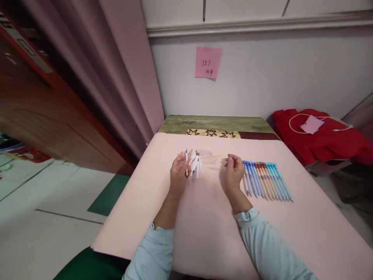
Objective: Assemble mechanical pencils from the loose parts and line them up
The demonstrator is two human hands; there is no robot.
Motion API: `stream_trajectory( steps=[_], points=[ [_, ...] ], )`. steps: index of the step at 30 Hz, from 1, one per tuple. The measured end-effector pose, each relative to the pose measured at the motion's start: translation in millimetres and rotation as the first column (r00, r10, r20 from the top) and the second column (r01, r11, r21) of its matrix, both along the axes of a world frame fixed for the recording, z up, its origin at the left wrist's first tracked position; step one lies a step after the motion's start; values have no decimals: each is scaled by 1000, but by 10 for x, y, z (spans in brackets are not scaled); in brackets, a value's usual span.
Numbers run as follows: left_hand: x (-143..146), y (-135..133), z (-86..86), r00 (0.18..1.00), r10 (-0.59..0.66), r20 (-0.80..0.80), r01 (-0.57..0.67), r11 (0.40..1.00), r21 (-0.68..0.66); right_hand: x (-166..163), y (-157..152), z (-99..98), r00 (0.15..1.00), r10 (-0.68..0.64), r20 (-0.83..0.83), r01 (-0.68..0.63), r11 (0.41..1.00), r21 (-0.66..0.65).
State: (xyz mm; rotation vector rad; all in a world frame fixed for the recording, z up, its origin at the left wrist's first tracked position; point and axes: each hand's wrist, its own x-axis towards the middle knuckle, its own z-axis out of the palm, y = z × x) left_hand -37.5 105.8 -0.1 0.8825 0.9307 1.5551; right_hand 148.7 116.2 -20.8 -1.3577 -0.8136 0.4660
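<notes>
The left hand pinches one refill, white with a dark tip, nearly upright between thumb and fingers. A loose cluster of white sticks lies just to its right, above the pale table; whether any are also gripped cannot be determined. Clear tubes lie beyond, between the two hands. The right hand has its fingers curled toward the thumb; whether it pinches anything cannot be told. Immediately to its right, pens lie side by side in a row: blue-violet, brown, then light blue.
</notes>
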Motion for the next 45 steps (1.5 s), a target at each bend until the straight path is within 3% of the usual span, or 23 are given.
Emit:
stream_trajectory(
  steps=[4, 8, 10, 12, 19, 23, 25, 31, 37, 45],
  points=[
    [7, -29, 16, 998, -50, 41, 51, 998, -22, 122, -48, 29, 944, 135, 301, -79, 978, -193],
    [-28, -56, 24, 977, -181, 115, 193, 975, -108, 191, -109, 48, 697, 317, 643, -110, 934, -341],
    [-46, -58, 29, 960, -210, 184, 232, 967, -105, 215, -110, 33, 591, 352, 726, -91, 923, -373],
    [-58, -52, 34, 941, -209, 264, 236, 969, -74, 226, -99, 9, 547, 381, 746, -79, 910, -407],
    [-76, -13, 35, 926, -114, 361, 165, 980, -114, 167, -59, -30, 566, 435, 701, -186, 895, -406],
    [-73, -23, 37, 931, -111, 347, 156, 982, -103, 158, 10, -48, 572, 344, 745, -189, 939, -288],
    [-71, -30, 41, 929, -115, 351, 159, 982, -99, 167, 53, -86, 536, 327, 778, -191, 945, -265],
    [-77, -32, 45, 930, -106, 352, 150, 984, -99, 193, 116, -212, 426, 393, 815, -141, 918, -370],
    [-102, -14, 6, 919, -106, 381, 148, 986, -82, 221, 128, -201, 509, 327, 796, -82, 939, -334],
    [-78, 15, -35, 901, -78, 426, 123, 989, -78, 206, 113, -171, 528, 306, 792, 17, 929, -370]
  ],
)
